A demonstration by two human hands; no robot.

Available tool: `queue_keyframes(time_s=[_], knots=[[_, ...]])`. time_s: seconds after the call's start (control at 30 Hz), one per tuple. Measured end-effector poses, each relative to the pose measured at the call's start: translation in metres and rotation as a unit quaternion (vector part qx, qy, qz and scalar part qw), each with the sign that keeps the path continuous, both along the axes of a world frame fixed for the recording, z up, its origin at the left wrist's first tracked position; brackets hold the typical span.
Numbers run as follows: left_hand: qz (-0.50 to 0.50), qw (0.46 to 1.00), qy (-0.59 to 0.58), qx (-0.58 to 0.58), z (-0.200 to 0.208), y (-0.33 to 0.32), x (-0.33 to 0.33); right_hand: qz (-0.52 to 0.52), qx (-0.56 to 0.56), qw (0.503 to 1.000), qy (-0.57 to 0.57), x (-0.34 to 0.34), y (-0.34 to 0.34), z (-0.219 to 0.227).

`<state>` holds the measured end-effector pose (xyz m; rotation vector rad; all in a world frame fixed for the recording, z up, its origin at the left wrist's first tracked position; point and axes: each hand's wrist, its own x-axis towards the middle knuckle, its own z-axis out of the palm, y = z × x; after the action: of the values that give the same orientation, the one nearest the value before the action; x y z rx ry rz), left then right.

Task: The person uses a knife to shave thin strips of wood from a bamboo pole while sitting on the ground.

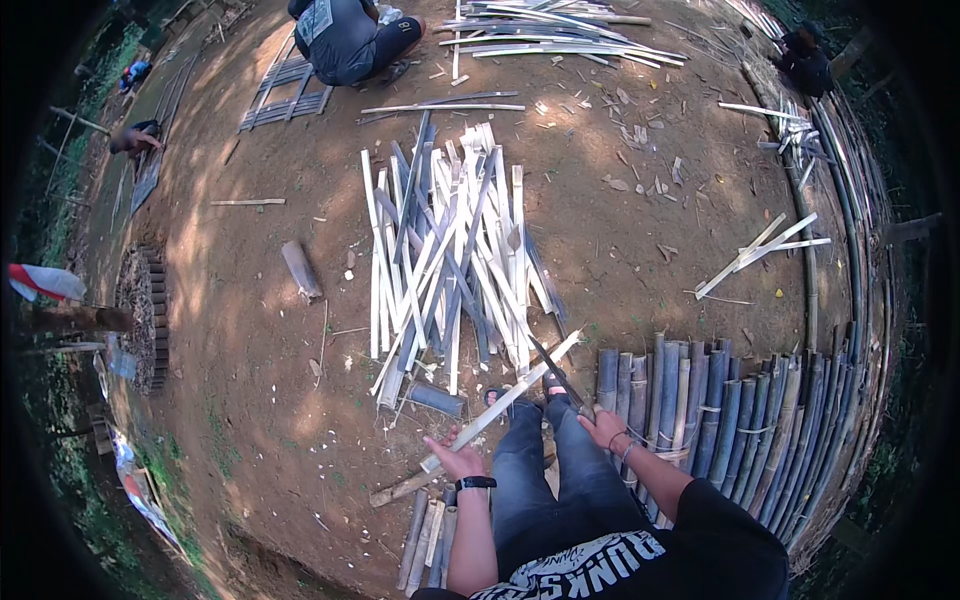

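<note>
Pale bamboo (500,405) is held in the left grip (458,460); the right grip (604,430) clasps a knife (558,375), handle mostly hidden.

Left grip (455,459) loosely spread, right grip (604,430) curled closed, left forearm (471,540) pointing forward, right forearm (658,474) angled inward

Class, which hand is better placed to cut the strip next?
Probably the right hand: it holds the knife, blade crossing the strip in view. The left hand is at the strip's near end.
</note>
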<state>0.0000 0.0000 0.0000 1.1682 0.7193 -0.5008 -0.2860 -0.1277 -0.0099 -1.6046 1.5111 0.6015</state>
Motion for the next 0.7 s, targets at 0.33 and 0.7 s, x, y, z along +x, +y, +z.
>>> queue_keyframes(time_s=[0.33, 0.7], knots=[[-0.270, 0.953, -0.140, -0.007, -0.009, -0.030, -0.078, -0.142, 0.030, 0.989, -0.012, -0.154, 0.061, -0.044], [-0.395, 0.868, -0.299, -0.029, -0.015, -0.006, -0.081, -0.478, -0.082, 0.870, -0.091, -0.225, 0.194, -0.034]])
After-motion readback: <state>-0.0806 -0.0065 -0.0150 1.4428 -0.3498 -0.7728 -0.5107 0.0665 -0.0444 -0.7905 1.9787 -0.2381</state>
